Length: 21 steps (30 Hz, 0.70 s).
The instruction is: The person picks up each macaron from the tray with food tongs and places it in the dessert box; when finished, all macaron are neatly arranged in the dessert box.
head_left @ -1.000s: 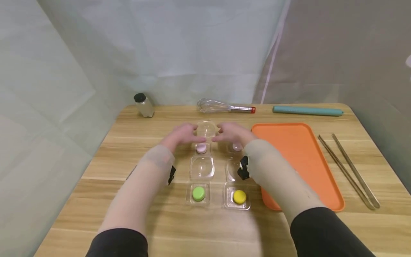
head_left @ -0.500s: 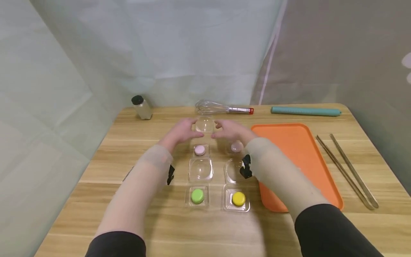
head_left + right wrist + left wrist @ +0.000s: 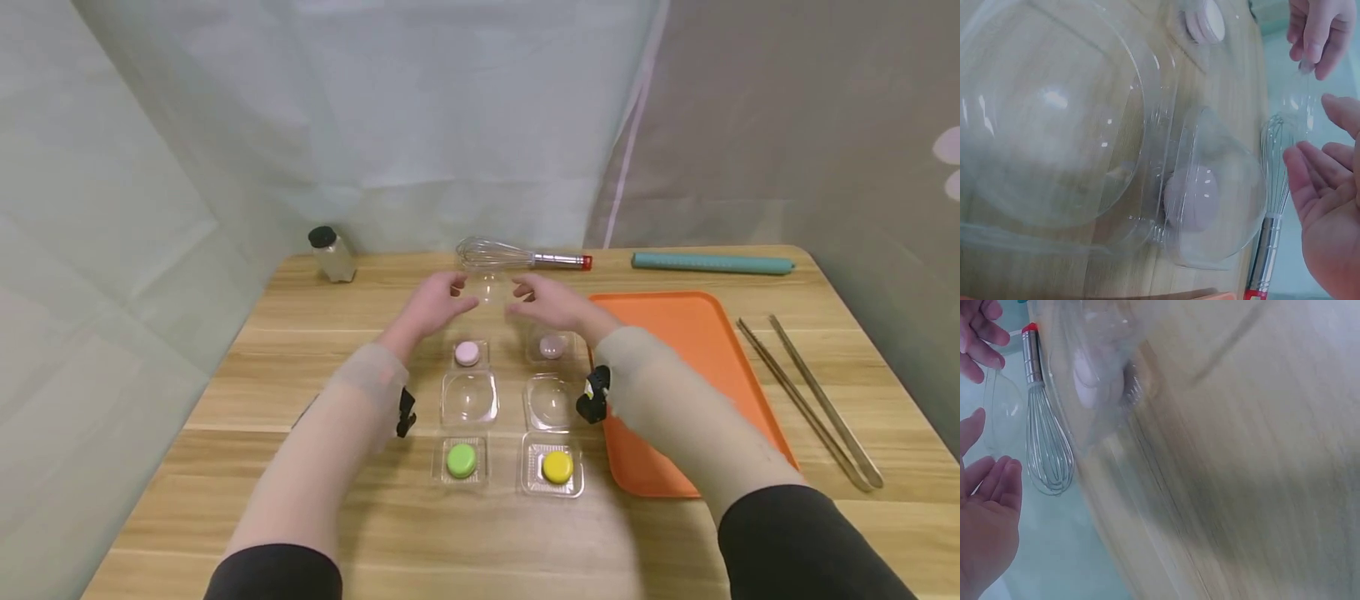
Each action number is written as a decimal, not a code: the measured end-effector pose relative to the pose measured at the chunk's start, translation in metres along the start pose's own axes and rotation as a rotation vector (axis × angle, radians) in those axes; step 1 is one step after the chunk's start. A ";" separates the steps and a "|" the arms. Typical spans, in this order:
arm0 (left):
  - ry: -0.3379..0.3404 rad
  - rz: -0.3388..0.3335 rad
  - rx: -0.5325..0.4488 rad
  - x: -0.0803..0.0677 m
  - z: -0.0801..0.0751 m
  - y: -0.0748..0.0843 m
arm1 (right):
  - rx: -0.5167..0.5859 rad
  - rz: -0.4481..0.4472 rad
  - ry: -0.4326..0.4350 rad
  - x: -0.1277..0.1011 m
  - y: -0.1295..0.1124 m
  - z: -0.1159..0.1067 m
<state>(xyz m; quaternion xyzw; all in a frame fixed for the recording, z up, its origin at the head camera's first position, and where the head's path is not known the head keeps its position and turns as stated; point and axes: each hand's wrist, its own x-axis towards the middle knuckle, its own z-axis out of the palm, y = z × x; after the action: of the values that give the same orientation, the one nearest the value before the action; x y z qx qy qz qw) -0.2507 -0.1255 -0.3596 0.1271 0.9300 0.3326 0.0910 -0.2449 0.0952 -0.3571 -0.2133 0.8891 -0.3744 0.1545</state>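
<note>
Filling the view, wooden table (image 3: 225,367) against grey curtains (image 3: 412,108).

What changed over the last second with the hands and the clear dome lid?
Both hands, left hand and right hand, carried the clear plastic dome lid up and back toward the wire whisk, uncovering the bare pink macaron; the fingers now look looser around the lid. The green macaron, yellow macaron and orange tray stayed put.
</note>
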 end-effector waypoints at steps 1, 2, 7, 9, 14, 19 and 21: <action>0.010 -0.001 -0.022 0.001 0.001 0.001 | 0.033 0.000 0.015 0.000 0.001 -0.001; 0.022 -0.001 -0.038 0.001 0.002 0.002 | 0.073 0.000 0.030 -0.001 0.002 -0.002; 0.065 0.002 -0.131 0.004 0.009 0.006 | 0.256 0.020 0.103 -0.002 0.004 -0.005; 0.075 0.008 -0.165 0.006 0.012 0.007 | 0.302 0.026 0.125 -0.003 0.005 -0.006; 0.098 0.042 -0.206 0.007 0.015 0.008 | 0.387 0.043 0.129 -0.004 0.008 -0.007; 0.109 0.060 -0.246 0.000 0.014 0.009 | 0.574 0.073 0.090 -0.003 0.012 -0.007; 0.113 0.071 -0.270 -0.004 0.013 0.010 | 0.658 0.091 0.084 -0.003 0.014 -0.008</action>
<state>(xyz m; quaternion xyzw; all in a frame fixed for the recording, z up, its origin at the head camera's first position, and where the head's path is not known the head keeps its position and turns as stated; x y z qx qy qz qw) -0.2419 -0.1108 -0.3628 0.1273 0.8754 0.4644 0.0428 -0.2490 0.1102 -0.3612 -0.0964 0.7349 -0.6424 0.1946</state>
